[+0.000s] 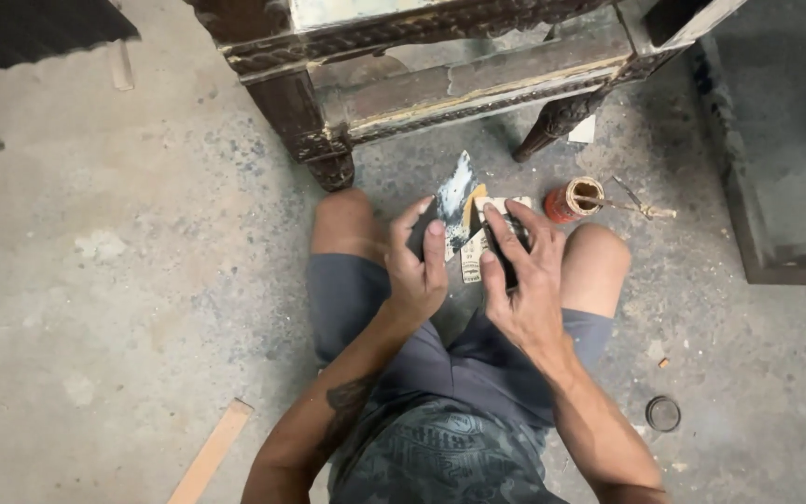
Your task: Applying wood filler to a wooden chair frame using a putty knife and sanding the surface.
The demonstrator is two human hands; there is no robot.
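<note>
I squat on a concrete floor, knees apart. My left hand (419, 264) grips the dark handle of a wide putty knife (457, 194), whose pale-smeared blade points up and away from me. My right hand (518, 271) holds a second dark scraper (497, 245) with a yellowish smear, pressed against the first blade. A small printed card lies on the floor under the tools. An open red tin (571, 200) with a stick resting in it stands just right of my right hand, near my right knee.
A carved dark wooden furniture frame (440, 79) stands right ahead, its legs (314, 140) close to my knees. A dark panel (776, 187) sits at right. A round lid (663, 413) lies at lower right, a wooden strip (210, 451) at lower left.
</note>
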